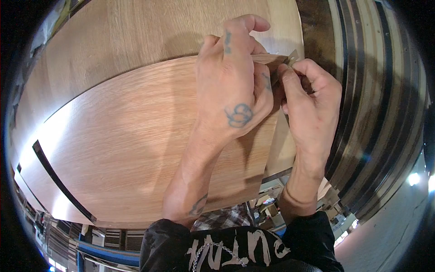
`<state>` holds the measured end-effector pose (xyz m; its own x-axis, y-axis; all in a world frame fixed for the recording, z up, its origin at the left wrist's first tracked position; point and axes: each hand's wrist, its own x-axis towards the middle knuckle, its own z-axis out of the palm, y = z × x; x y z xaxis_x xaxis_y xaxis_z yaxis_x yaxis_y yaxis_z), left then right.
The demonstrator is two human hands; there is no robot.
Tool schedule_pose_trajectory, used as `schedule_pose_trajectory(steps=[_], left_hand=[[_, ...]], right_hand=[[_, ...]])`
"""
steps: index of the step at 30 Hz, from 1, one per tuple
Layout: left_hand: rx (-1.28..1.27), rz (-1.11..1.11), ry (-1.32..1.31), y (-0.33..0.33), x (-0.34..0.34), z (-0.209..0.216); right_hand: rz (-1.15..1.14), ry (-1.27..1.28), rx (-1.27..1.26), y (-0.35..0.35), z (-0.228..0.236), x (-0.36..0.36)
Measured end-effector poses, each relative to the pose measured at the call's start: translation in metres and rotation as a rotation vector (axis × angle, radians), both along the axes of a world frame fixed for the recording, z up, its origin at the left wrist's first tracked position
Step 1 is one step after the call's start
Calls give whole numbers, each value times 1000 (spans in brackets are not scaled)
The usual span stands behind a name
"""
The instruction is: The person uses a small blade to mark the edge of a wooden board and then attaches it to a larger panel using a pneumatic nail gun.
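Note:
A wood-grain panel [131, 131] lies before me, with a long dark slot near its left end. My left hand [231, 86] is at its far edge near the right corner, fingers bent over the edge and the thumb on the near side, closed on the panel. Just right of that corner, my right hand [310, 97] pinches a small thin metal piece [293, 57] between thumb and forefinger. It looks like a blade, though the fingers hide most of it. The metal piece is against or very close to the panel's corner.
Under and beyond the panel spreads a paler wood sheet [149, 27]. A stack of striped, layered board edges [380, 90] runs along the right. A blue bar [108, 255] crosses the lower left. Below my right forearm are cluttered small items, and grey floor [389, 226] shows at lower right.

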<state>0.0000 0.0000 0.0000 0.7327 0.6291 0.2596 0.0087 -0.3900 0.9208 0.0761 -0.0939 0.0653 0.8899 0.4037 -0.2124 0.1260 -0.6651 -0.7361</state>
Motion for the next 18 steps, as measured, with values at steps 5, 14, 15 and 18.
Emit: schedule_pose_trajectory(steps=[5,14,15,18], left_hand=[[-57,41,32,0,2,4],[-110,17,50,-1,3,5],[-108,17,48,-1,4,2],[-82,95,-100,-2,9,-6]], right_hand=[[39,-20,-73,5,4,3],[165,-123,-179,13,11,8],[164,-125,-177,12,11,8],[205,-101,-219,1,10,12]])
